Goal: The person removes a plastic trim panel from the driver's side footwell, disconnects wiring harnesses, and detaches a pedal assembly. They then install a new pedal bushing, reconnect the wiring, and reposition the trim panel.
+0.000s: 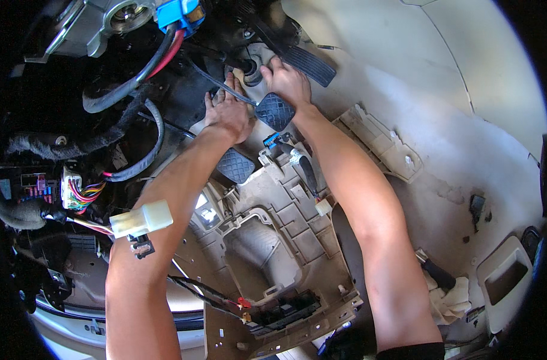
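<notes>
My left hand (228, 115) lies against the far wall of a car's footwell with its fingers stretched out and spread. Its fingertips reach the lower left edge of a pale round boot (258, 55) around a dark shaft. On the boot's right side rests my right hand (290, 85), thumb and fingers extended along its rim; some fingertips are hard to make out. A black rubber pedal (275, 112) hangs between my wrists. Another pedal (235, 165) sits below my left wrist. The long ribbed accelerator pedal (310, 65) is just beyond my right hand.
An upturned beige trim panel (309, 231) lies between my forearms with connectors on it. A white connector (142, 219) hangs over my left forearm. Thick wires and a blue connector (181, 15) hang at upper left. A cloth (450, 300) and a dark-handled tool (436, 273) lie right.
</notes>
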Demonstrator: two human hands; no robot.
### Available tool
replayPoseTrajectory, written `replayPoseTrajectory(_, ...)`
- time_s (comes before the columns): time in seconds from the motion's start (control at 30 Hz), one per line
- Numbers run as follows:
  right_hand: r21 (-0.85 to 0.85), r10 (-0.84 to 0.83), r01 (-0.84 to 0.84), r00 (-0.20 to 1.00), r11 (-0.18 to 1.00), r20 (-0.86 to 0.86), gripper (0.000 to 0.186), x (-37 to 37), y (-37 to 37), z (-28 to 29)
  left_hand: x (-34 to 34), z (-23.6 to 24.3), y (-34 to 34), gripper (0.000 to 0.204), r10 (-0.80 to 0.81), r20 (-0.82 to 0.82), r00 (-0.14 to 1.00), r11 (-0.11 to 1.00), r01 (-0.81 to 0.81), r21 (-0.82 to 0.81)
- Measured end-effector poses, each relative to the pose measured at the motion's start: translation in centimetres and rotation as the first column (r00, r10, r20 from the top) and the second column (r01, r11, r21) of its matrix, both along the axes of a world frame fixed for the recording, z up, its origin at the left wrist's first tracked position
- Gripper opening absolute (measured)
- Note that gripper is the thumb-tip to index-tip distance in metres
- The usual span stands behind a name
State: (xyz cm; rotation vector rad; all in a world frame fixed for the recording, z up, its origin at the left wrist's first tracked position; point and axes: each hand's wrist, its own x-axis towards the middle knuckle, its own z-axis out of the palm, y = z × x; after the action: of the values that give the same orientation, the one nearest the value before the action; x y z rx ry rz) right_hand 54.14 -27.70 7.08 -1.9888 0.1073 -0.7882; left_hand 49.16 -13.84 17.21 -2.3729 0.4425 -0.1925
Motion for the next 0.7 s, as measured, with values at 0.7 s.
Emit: replayPoseTrajectory(0.7, -0.030, -0.201, 0.228, 0.907, 0.973, 0.370, 0.045, 1.4, 1.3, -1.6, 3.4, 1.8, 1.1, 0.082, -0.225, 0.266, 0.937, 0.893, 0.308, -0.330)
